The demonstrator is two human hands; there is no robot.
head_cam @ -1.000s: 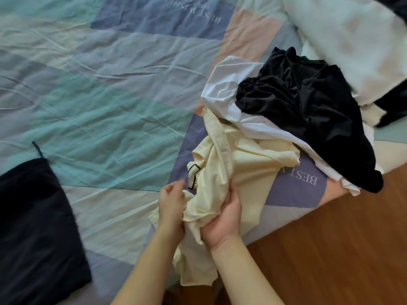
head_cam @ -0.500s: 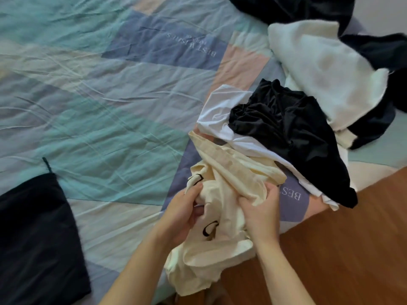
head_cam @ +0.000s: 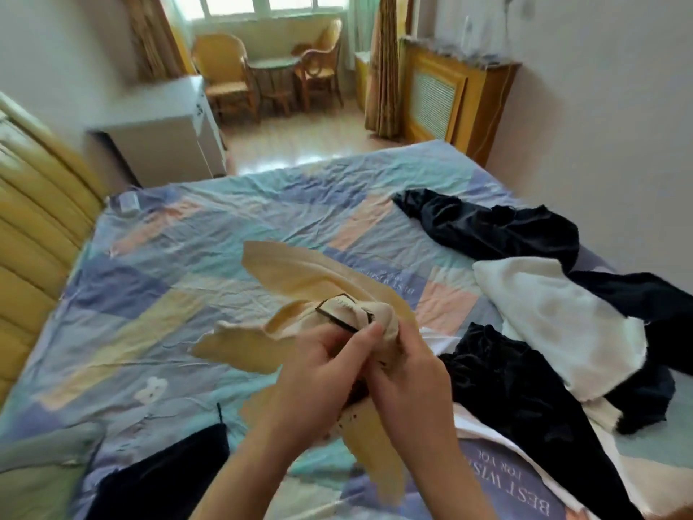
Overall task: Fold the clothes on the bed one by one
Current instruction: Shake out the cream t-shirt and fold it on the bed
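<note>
- Cream garment (head_cam: 318, 279): lifted above the bed (head_cam: 195, 264), bunched at the collar area, where a black-edged label shows. Loose parts spread up and to the left; one strip hangs down below the hands. The fabric is motion-blurred.
- Left hand (head_cam: 318, 373): fingers curled round the bunched cream fabric from the left, thumb lying along the top of the bunch.
- Right hand (head_cam: 408, 373): fingers curled round the same bunch from the right. Both hands are close together, touching at the fabric.
- Bed: covered with a patchwork sheet in blue, teal, pink and pale yellow blocks, with printed lettering near the lower right.
- Unfolded pile, right of the hands: a black garment (head_cam: 525, 399) lies on a white garment (head_cam: 483, 433); behind them a white fleecy item (head_cam: 555, 324) lies over further dark clothing (head_cam: 498, 227).
- Folded dark garment (head_cam: 161, 478): lies flat on the bed at the lower left, well apart from the pile.
- Headboard (head_cam: 33, 234): yellow, padded, at the left edge.
- Background: a white cabinet (head_cam: 165, 129) beside the bed, two wicker chairs (head_cam: 225, 73) and a small round table by the window.
</note>
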